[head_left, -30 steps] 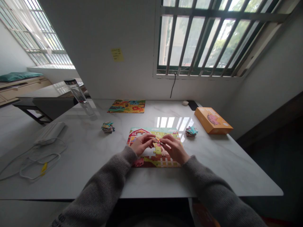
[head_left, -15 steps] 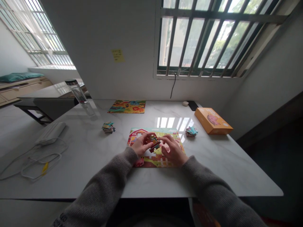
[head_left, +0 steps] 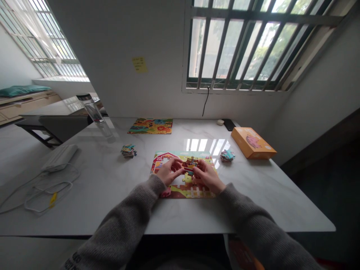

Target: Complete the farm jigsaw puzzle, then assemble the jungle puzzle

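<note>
Between my two hands is a small bunch of puzzle pieces (head_left: 190, 164), held just above a farm-scene jigsaw puzzle (head_left: 180, 193). My left hand (head_left: 170, 171) pinches the bunch from its left side with thumb and fingers. From the right, my right hand (head_left: 207, 176) grips the same pieces. The puzzle beneath shows a red barn at its upper left and a fence along the lower edge; the hands and pieces hide its middle. One stack of puzzle pieces (head_left: 128, 150) lies to the left, another pile of pieces (head_left: 227, 155) to the right.
Farther back lies a jigsaw with animals (head_left: 152, 126). An orange box (head_left: 253, 143) stands at the right, near a black phone (head_left: 229, 125) and a small white case (head_left: 220, 122). At the left are a clear bottle (head_left: 94, 112), a white power strip (head_left: 60, 158) and its cable (head_left: 42, 209).
My right hand has closed on the pieces, where before its fingers only reached toward them. The bunch has turned and shifted slightly right between both hands.
</note>
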The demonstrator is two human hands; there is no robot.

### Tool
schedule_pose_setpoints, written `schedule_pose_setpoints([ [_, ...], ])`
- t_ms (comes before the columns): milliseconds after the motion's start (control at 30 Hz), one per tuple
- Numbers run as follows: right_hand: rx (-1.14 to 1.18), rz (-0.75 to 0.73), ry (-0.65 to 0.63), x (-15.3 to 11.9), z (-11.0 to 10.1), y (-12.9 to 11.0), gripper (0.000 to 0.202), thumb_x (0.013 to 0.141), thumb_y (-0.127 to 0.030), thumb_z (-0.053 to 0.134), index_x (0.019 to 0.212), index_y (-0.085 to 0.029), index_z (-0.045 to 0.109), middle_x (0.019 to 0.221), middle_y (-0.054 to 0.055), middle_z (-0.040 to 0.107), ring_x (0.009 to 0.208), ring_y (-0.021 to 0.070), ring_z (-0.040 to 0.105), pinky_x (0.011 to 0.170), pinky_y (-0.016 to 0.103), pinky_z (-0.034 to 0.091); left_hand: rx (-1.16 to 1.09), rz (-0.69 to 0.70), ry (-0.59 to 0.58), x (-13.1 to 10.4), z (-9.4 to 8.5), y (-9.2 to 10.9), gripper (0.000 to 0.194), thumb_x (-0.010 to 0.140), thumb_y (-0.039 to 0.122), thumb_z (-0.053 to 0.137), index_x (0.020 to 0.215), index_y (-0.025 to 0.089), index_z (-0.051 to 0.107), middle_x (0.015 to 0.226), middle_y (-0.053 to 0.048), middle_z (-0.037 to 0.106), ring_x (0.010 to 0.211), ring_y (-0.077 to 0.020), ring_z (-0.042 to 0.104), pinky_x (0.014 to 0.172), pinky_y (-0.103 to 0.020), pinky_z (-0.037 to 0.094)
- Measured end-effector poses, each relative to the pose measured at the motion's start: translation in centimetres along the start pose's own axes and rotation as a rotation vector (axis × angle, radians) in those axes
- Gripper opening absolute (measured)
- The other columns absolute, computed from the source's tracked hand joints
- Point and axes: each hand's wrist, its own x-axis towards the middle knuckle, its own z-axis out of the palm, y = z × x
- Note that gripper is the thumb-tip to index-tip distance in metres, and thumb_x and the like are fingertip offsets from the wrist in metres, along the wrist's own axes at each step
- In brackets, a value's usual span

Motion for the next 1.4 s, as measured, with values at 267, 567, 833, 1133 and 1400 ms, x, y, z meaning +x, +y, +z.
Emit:
schedule_pose_setpoints([
  [267, -0.021, 0.027, 0.019, -0.2, 0.1, 0.0, 0.036, 0.089, -0.058, 0.056, 0.084, -0.023, 0.050, 0.076, -0.002, 0.052, 0.068, 0.0142, 0.053, 0.059, 0.028, 0.051, 0.003, 0.033, -0.089, -0.2, 0.2, -0.1, 0.032, 0.088, 0.035, 0.066, 0.112, 0.018, 0.054, 0.071, 0.004, 0.057, 0.062, -0.0110, 0.055, 0.061, -0.024, 0.045],
  [567, -0.123, 0.027, 0.172, 1.2, -2.4, 1.0, 0.046, 0.086, -0.067, 0.055, 0.087, -0.022, 0.054, 0.068, -0.003, 0.054, 0.058, 0.0141, 0.054, 0.047, 0.026, 0.047, 0.049, -0.003, 0.058, 0.2, -0.6, -0.1, 0.020, 0.082, 0.034, 0.067, 0.091, 0.016, 0.062, 0.071, 0.002, 0.060, 0.060, -0.0111, 0.055, 0.059, -0.024, 0.046],
  [833, -0.759, 0.020, 0.222, 2.3, -7.0, 2.8, 0.039, 0.094, -0.051, 0.046, 0.075, -0.020, 0.060, 0.072, 0.004, 0.064, 0.068, 0.0192, 0.058, 0.061, 0.029, 0.037, -0.202, -0.075, 0.175, 1.0, -1.9, -0.4, 0.032, 0.078, 0.046, 0.069, 0.083, 0.017, 0.057, 0.069, 0.002, 0.061, 0.053, -0.0111, 0.056, 0.055, -0.027, 0.051],
  [1133, -1.038, 0.087, 0.276, 1.7, -6.8, 2.3, 0.022, 0.093, -0.043, 0.055, 0.095, -0.021, 0.059, 0.075, 0.004, 0.066, 0.066, 0.0190, 0.057, 0.059, 0.027, 0.030, -0.159, -0.062, 0.130, 0.9, -1.7, -0.8, 0.033, 0.078, 0.045, 0.071, 0.083, 0.016, 0.057, 0.068, 0.003, 0.058, 0.054, -0.0095, 0.055, 0.052, -0.023, 0.048],
  [1400, -0.703, -0.216, 0.171, 0.9, -4.0, -0.2, 0.022, 0.096, -0.035, 0.046, 0.096, -0.018, 0.061, 0.076, 0.003, 0.060, 0.070, 0.0178, 0.054, 0.066, 0.029, 0.040, -0.181, -0.103, 0.020, 0.6, -1.6, -0.9, 0.039, 0.080, 0.053, 0.071, 0.083, 0.016, 0.060, 0.067, 0.001, 0.063, 0.057, -0.0125, 0.060, 0.056, -0.026, 0.051],
])
